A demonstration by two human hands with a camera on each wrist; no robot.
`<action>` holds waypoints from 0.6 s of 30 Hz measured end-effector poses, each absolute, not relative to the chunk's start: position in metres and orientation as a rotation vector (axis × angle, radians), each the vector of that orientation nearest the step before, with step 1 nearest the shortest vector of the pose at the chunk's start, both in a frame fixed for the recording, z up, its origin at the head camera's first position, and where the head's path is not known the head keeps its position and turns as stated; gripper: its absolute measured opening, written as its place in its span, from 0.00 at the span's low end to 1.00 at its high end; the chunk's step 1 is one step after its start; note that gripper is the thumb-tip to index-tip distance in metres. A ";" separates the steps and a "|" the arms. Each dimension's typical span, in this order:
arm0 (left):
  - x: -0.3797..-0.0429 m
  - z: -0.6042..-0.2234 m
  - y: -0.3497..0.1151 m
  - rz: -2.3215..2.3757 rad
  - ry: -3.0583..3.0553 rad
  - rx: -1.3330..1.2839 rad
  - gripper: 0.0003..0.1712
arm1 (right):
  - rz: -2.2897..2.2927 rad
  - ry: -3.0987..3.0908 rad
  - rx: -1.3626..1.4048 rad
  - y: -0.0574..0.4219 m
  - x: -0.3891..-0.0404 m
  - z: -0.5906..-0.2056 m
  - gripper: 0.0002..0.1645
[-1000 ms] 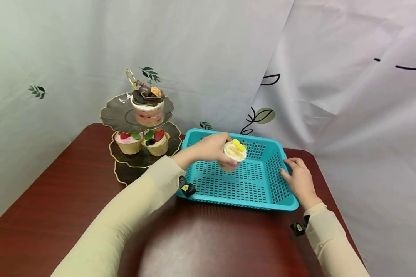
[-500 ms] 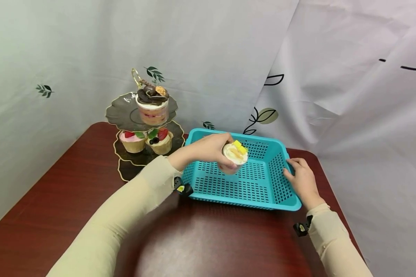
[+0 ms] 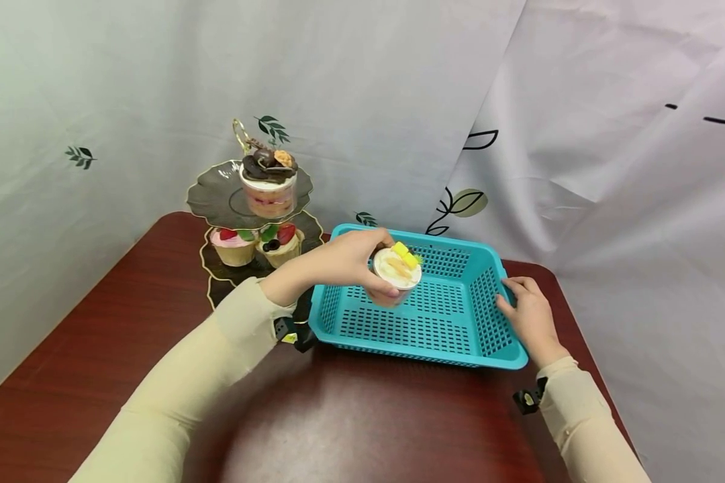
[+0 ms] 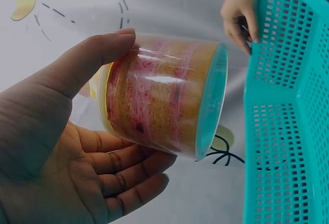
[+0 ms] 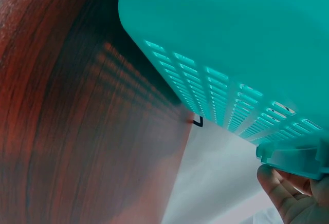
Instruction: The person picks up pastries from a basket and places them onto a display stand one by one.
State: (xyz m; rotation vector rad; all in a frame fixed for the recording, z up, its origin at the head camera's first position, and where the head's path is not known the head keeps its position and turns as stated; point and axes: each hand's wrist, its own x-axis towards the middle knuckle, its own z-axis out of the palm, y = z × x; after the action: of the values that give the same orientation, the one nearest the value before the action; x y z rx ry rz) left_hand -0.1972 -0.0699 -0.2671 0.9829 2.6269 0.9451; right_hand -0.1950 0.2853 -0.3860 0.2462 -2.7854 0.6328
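Note:
My left hand (image 3: 352, 260) holds a clear cake cup (image 4: 159, 95), thumb on one side and fingers on the other. The left wrist view shows pink and yellow sponge layers through its wall. Cream and yellow cubes top the cup in the head view, where it is above the left part of a turquoise basket (image 3: 407, 359). At the basket's right end my right hand (image 3: 528, 318) grips the rim. In the right wrist view the fingers (image 5: 277, 188) are at the rim's edge, partly cut off by the frame.
A tiered stand (image 3: 214, 194) with dark, gold-edged plates is left of the basket. A chocolate-topped cake cup (image 3: 270, 191) sits on its top plate. Lower are a pink cupcake (image 3: 234, 251) and a berry-topped cupcake (image 3: 280, 251). A curtain (image 3: 362, 100) hangs behind the table (image 3: 338, 429).
My left hand, with the cake cup, has moved left across the basket, toward the tiered stand. The right hand has stayed on the rim. The head view has shifted slightly.

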 end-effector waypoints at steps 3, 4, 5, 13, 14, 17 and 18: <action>-0.193 -0.263 -0.075 0.951 2.638 0.985 0.35 | 0.630 -2.785 0.244 0.285 -0.196 -0.386 0.26; -0.192 -0.262 -0.077 0.952 2.644 0.984 0.35 | 0.631 -2.787 0.241 0.285 -0.196 -0.386 0.26; -0.190 -0.260 -0.079 0.950 2.653 0.981 0.35 | 0.631 -2.787 0.242 0.285 -0.196 -0.386 0.26; -0.177 -0.250 -0.093 0.939 2.740 0.883 0.39 | 0.636 -2.786 0.244 0.286 -0.196 -0.388 0.26; -0.175 -0.248 -0.095 0.940 2.751 0.874 0.39 | 0.635 -2.787 0.245 0.286 -0.196 -0.388 0.26; -0.170 -0.242 -0.103 0.934 2.793 0.852 0.39 | 0.639 -2.789 0.247 0.287 -0.196 -0.388 0.26; -0.168 -0.241 -0.106 0.928 2.813 0.849 0.39 | 0.640 -2.790 0.248 0.287 -0.196 -0.387 0.26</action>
State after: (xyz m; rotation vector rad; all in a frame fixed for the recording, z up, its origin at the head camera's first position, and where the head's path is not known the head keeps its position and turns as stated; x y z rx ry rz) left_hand -0.1682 -0.1057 -0.2405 0.8487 2.8125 0.9277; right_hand -0.1960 0.2869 -0.3874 0.2477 -2.7897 0.6398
